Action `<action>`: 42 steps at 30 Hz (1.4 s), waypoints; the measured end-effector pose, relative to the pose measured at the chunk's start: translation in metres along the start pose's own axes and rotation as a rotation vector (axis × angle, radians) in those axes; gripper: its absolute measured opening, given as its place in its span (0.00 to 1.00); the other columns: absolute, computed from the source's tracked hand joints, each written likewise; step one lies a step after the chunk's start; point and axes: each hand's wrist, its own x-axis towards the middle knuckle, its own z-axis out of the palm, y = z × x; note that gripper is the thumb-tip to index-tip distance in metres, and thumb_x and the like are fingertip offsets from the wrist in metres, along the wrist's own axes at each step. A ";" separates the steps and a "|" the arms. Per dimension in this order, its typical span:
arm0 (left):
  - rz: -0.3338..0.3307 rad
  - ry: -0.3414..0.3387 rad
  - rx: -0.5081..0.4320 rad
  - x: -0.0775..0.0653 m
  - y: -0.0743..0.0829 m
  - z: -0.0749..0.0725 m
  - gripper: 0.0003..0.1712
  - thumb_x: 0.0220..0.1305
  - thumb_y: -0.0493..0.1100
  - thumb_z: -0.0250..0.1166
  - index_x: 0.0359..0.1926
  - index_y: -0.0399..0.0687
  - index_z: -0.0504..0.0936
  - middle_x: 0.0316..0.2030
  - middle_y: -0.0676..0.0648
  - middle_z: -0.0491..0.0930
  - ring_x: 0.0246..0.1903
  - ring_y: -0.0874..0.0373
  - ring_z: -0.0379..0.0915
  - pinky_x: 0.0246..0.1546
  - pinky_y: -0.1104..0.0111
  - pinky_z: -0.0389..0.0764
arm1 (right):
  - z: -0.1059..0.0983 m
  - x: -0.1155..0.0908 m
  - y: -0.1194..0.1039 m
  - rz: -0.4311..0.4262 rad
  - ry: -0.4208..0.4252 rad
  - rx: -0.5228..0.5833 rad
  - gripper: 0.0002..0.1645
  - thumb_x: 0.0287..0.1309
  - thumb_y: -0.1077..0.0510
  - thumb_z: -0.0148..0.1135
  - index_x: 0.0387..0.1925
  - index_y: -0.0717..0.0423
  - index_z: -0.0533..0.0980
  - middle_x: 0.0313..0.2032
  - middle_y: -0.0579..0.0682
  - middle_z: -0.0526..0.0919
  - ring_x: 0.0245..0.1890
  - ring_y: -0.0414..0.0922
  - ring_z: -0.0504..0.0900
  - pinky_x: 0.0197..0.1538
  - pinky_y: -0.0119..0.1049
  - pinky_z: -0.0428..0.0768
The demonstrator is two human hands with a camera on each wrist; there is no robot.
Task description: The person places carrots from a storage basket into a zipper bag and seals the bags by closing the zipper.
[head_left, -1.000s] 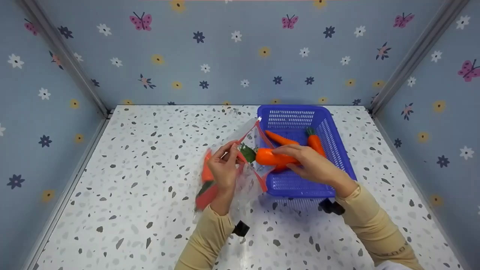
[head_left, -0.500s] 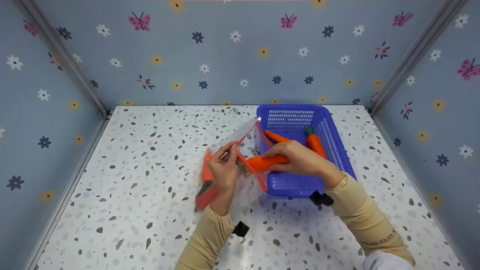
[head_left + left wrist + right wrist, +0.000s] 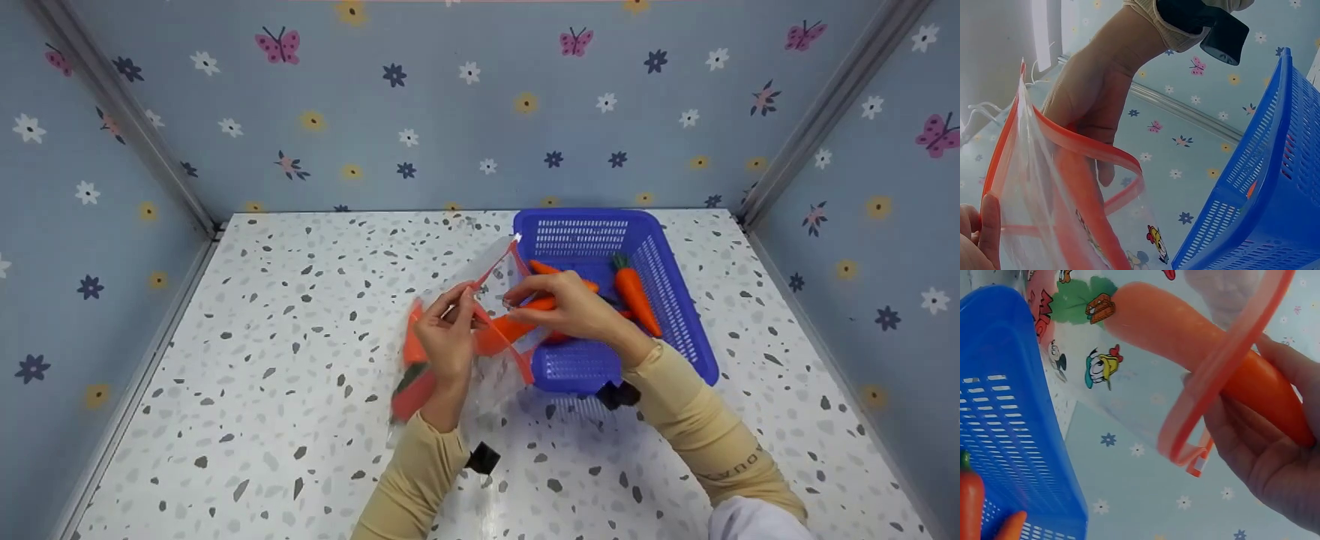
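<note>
While left fingers (image 3: 457,300) pinch the bag (image 3: 480,352) rim, right fingers (image 3: 525,289) grip the carrot (image 3: 517,324) half inside it

Orange carrot (image 3: 517,324) halfway inside clear zip bag (image 3: 480,330), red-rimmed mouth open beside basket

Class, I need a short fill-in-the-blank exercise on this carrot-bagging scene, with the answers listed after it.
1. The right hand pushes a ____ into the zip bag.
2. The left hand pinches the bag's ____ rim.
3. Two more carrots lie in the ____ basket.

Missing words: carrot; orange; blue
</note>
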 end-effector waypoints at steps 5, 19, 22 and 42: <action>-0.004 0.023 0.016 -0.001 0.010 0.005 0.08 0.56 0.31 0.60 0.35 0.28 0.80 0.17 0.43 0.76 0.12 0.57 0.71 0.12 0.69 0.76 | 0.000 0.003 -0.015 0.015 0.084 0.141 0.13 0.53 0.61 0.60 0.39 0.67 0.77 0.35 0.58 0.81 0.34 0.49 0.80 0.40 0.38 0.79; 0.007 0.006 -0.022 0.000 0.013 0.005 0.09 0.57 0.32 0.59 0.37 0.27 0.79 0.15 0.42 0.75 0.11 0.56 0.70 0.12 0.67 0.76 | -0.022 0.011 0.000 0.073 0.292 0.306 0.10 0.55 0.68 0.56 0.36 0.75 0.75 0.30 0.68 0.78 0.28 0.57 0.79 0.34 0.48 0.79; 0.025 -0.005 -0.018 0.001 -0.006 -0.004 0.09 0.58 0.31 0.58 0.38 0.29 0.80 0.15 0.41 0.75 0.11 0.54 0.70 0.12 0.64 0.76 | -0.026 0.013 0.015 0.119 0.321 0.321 0.11 0.56 0.67 0.56 0.37 0.75 0.75 0.32 0.68 0.78 0.26 0.48 0.80 0.34 0.46 0.79; 0.010 0.012 0.010 0.001 -0.023 -0.013 0.10 0.57 0.34 0.61 0.39 0.33 0.80 0.17 0.37 0.74 0.11 0.50 0.70 0.12 0.61 0.76 | -0.038 0.022 0.120 0.495 0.459 0.252 0.22 0.57 0.53 0.57 0.43 0.70 0.75 0.39 0.64 0.79 0.33 0.49 0.81 0.34 0.30 0.79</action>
